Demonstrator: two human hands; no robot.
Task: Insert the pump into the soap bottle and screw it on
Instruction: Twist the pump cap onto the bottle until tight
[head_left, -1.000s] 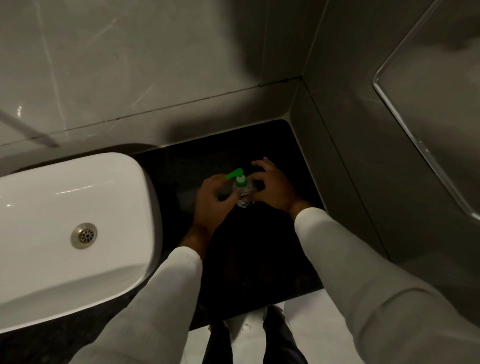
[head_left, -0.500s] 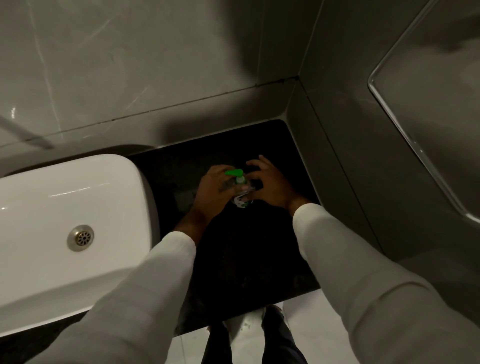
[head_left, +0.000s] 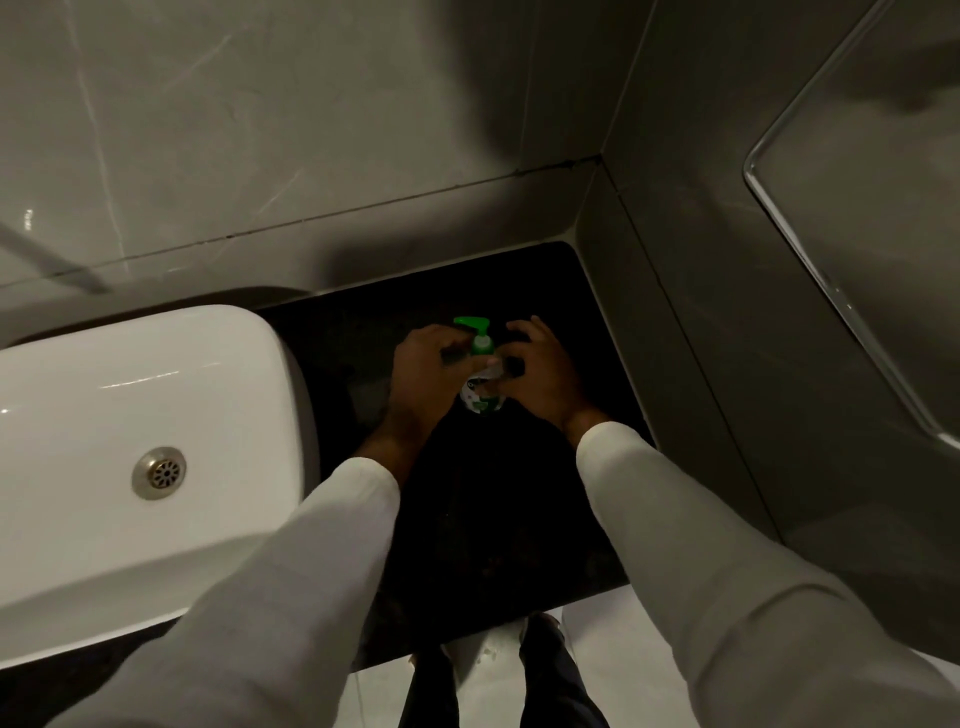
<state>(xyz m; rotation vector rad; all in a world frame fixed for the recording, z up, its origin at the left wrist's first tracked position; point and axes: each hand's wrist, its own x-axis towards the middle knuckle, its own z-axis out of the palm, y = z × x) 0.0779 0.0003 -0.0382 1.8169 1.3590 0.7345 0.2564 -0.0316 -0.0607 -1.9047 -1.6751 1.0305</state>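
Observation:
A small clear soap bottle (head_left: 482, 401) with a white and green label stands on the black counter (head_left: 493, 519), between my two hands. The green pump (head_left: 479, 335) sits in its neck, with the nozzle pointing left and away from me. My left hand (head_left: 423, 366) comes in from the left, and its fingertips pinch the pump's collar just under the green head. From the right, my right hand (head_left: 543, 371) grips the bottle's shoulder with thumb and fingers. Both hands hide the bottle's neck.
A white basin (head_left: 130, 447) with a metal drain (head_left: 158, 474) lies to the left of the counter. Grey tiled walls (head_left: 675, 291) close the back and right side. A glass panel edge (head_left: 831, 291) runs at upper right. My feet (head_left: 540, 670) show below the counter's front edge.
The green pump head has turned a little between my fingers, and its nozzle now shows longer. Both hands stay on the bottle in the same place, and more of the label shows.

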